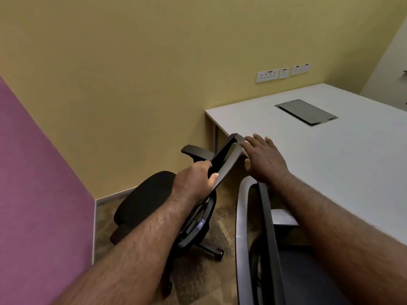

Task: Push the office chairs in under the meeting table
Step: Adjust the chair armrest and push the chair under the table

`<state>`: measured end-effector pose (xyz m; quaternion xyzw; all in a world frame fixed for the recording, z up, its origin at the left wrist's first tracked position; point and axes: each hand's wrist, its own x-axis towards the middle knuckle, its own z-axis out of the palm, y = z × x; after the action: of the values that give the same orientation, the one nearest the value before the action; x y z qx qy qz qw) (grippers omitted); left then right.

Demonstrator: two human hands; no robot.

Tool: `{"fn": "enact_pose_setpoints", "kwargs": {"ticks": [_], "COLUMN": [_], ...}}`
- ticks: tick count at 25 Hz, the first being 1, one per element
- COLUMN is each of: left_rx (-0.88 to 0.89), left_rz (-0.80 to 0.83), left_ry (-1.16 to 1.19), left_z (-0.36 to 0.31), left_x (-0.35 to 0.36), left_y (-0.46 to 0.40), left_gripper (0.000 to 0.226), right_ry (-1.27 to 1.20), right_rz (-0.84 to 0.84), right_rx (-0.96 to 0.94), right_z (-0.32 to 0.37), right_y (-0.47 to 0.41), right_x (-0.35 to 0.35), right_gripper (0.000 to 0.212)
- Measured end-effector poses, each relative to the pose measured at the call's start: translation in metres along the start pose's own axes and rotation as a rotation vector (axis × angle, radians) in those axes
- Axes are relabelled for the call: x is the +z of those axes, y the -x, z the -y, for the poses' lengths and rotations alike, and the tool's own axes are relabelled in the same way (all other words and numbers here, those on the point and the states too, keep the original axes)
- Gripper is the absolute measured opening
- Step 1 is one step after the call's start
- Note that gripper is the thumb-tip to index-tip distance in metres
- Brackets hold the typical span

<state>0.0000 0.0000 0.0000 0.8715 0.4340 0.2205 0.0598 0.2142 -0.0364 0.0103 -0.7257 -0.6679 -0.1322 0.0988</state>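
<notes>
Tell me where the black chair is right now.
The black chair sits left of centre in the head view, out on the carpet off the white table's corner, its backrest held by the left hand.

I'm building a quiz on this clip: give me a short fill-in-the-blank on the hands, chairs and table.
1. The left hand grips the backrest frame of the ____ chair.
2. The right hand is ____, fingers spread, near that frame's top.
3. The meeting table top is ____ in colour.
4. The grey-framed chair stands on the person's ____ side.

Missing words: black; open; white; right
</notes>
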Motion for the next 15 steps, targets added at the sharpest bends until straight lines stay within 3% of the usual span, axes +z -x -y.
{"fn": "enact_pose_setpoints", "kwargs": {"ticks": [10, 15], "left_rx": [-0.183, -0.243], "left_rz": [0.220, 0.178], "left_ry": [0.042, -0.045], "left_z": [-0.005, 0.000], "left_x": [0.060, 0.075], "left_y": [0.002, 0.009], "left_gripper": [0.051, 0.031], "right_ry": [0.056, 0.015], "right_rz": [0.195, 0.228], "right_rx": [-0.116, -0.229], "right_z": [-0.011, -0.014], "right_y": [-0.042, -0.062], "right_x": [0.048, 0.070], "right_gripper": [0.071, 0.049]}}
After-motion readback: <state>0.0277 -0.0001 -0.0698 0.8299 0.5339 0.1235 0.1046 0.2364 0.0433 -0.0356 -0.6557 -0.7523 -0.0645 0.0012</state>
